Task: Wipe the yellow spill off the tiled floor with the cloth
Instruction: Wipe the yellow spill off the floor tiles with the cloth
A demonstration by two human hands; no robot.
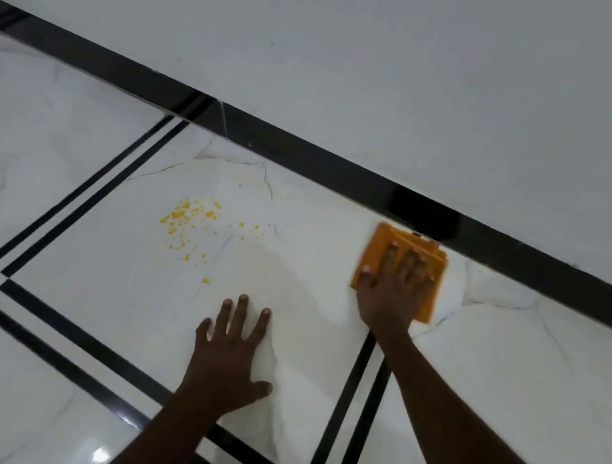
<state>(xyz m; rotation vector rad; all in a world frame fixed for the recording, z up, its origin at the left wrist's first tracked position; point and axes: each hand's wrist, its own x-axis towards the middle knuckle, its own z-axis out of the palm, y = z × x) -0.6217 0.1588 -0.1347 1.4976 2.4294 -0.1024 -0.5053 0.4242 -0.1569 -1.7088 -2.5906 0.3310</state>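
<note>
Because the yellow spill (pixel 192 227) lies as a scatter of small drops and specks on the white tiled floor (pixel 72 362), well to the left of where the cloth sits, none of it looks wiped yet, though a faint damp-looking arc shows on the tile between the two. The orange cloth (pixel 399 271) is folded flat into a rough rectangle and lies on the same tile, close against the black skirting (pixel 308 159) at the foot of the wall (pixel 365 59); folded so, it gives a broad, even face to drag across the drops. The right hand (pixel 394 287) presses down on it with palm flat and fingers (pixel 410 261) straight and slightly spread, which would hold the whole pad against the floor rather than bunching it. The left hand (pixel 230 357) rests on bare tile nearer the person, fingers spread wide and holding nothing, apparently as a prop for body weight while leaning forward. It sits just below and right of the spill, clear of the drops. A sweep leftward from the cloth's place would meet the thickest cluster last, so smearing is the likely risk. Black double lines (pixel 357 402) cross the floor around the working tile.
</note>
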